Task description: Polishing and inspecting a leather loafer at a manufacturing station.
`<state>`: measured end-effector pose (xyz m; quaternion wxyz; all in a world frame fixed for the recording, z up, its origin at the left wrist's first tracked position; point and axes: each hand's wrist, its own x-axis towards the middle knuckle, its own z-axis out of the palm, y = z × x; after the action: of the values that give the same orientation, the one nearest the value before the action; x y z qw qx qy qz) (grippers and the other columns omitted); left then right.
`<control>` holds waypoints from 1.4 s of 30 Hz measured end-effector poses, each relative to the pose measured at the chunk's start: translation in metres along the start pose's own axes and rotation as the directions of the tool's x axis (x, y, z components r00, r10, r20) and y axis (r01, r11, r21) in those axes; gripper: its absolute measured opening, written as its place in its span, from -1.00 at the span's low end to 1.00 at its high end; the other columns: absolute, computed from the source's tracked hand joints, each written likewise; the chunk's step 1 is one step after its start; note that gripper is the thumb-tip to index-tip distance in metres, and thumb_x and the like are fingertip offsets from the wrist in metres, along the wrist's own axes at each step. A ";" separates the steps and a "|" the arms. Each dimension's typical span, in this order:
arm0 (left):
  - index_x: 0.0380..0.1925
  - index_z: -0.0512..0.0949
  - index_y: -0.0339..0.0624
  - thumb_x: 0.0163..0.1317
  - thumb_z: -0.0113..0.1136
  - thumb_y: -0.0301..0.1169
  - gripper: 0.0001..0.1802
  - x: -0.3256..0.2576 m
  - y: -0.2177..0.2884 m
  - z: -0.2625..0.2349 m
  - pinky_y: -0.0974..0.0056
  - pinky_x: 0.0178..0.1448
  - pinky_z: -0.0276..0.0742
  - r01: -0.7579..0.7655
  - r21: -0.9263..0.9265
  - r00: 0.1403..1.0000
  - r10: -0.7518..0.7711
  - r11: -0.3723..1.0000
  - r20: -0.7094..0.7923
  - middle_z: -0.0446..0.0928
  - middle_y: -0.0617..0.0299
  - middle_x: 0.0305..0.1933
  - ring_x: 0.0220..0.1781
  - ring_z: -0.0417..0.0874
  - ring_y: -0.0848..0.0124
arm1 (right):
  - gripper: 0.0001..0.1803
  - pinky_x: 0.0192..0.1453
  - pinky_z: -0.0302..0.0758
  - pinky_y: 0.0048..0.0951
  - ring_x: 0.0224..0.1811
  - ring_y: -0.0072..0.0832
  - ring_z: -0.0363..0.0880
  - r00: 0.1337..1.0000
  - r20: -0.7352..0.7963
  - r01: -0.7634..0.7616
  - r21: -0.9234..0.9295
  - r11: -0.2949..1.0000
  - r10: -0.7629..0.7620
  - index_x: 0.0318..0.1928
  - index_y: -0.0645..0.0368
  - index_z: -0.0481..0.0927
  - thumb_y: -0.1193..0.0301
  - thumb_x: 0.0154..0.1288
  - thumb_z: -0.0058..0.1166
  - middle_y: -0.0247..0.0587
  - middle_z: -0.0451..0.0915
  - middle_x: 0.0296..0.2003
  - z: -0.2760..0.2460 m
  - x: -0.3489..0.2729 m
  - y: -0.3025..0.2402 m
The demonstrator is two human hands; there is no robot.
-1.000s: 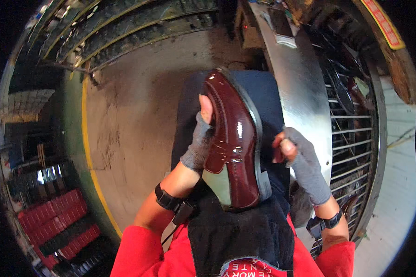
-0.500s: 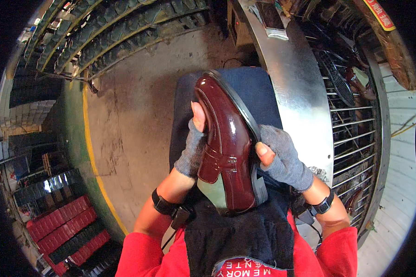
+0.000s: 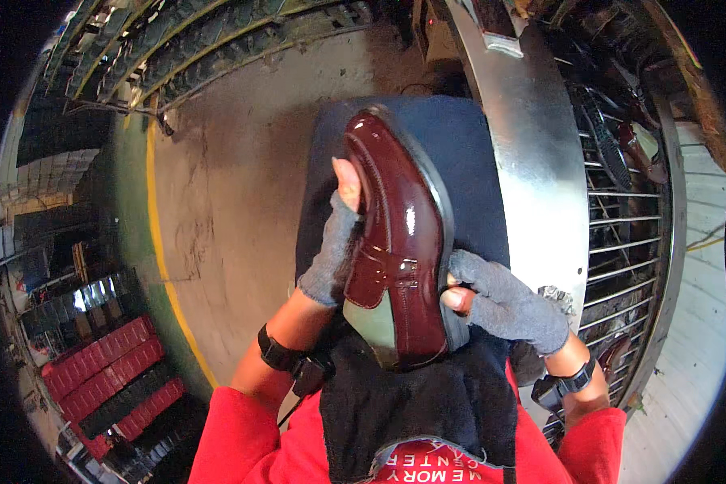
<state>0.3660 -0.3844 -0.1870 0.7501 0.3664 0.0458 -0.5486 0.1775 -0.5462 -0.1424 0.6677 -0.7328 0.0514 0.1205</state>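
A glossy dark burgundy loafer (image 3: 407,218) with a strap and small buckle is held over my lap, toe pointing away. Its pale green lining shows at the opening, and the black sole edge faces right. My left hand (image 3: 336,234), in a grey fingerless glove, grips it from the left with the thumb on the upper; its other fingers are hidden behind the shoe. At the sole edge just ahead of the heel is my right hand (image 3: 504,302), also gloved. Its thumb and forefinger are pinched together there; whatever lies between them is too small to tell.
A dark blue padded surface (image 3: 472,185) lies beneath the shoe. On the right run a metal ledge (image 3: 532,161) and a barred rack (image 3: 625,266) holding other shoes. Shelving racks (image 3: 242,40) stand at the far left, with red and black slatted pieces (image 3: 109,363) at lower left.
The loafer has turned slightly, its sole edge now more upright. My right hand has shifted a little down and right along that edge, its fingers drawn into a pinch. My left hand keeps its grip.
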 end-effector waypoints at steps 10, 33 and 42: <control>0.50 0.29 -0.24 0.37 -0.15 0.53 0.10 -0.032 0.020 0.044 -0.02 0.48 0.53 -0.289 0.406 0.957 0.251 0.867 0.147 0.50 -0.07 0.42 0.39 0.59 0.11 | 0.19 0.48 0.34 -0.32 0.37 -0.36 0.44 0.820 -0.521 0.399 0.222 0.890 -0.238 0.64 0.22 0.08 0.05 0.18 0.50 -0.09 0.44 0.31 0.004 0.051 -0.057; -0.42 0.62 -0.27 0.65 -0.07 0.00 -0.39 0.044 0.083 0.081 0.25 0.20 0.48 -0.452 0.612 0.891 0.303 0.648 0.337 0.65 0.13 -0.24 -0.08 0.62 0.34 | -0.44 0.30 0.73 -0.06 0.15 -0.07 0.73 1.000 0.016 -0.016 0.999 0.049 0.006 0.28 0.26 0.47 0.15 0.46 0.23 0.07 0.65 0.17 0.006 0.084 0.048; 0.25 0.55 -0.31 0.59 0.00 -0.10 -0.49 0.023 0.043 0.069 0.32 0.39 0.36 -0.421 0.704 0.867 0.481 0.573 0.127 0.57 0.14 0.13 0.23 0.53 0.41 | 0.00 0.33 0.65 -0.18 0.20 -0.21 0.71 0.900 -0.202 -0.111 0.751 0.651 0.386 0.45 0.28 0.41 -0.17 0.22 0.35 0.04 0.66 0.20 0.029 0.009 0.011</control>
<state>0.3891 -0.4383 -0.1256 0.6609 0.6474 -0.2348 -0.2983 0.1801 -0.5174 -0.1572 0.8581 -0.4045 0.3119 0.0523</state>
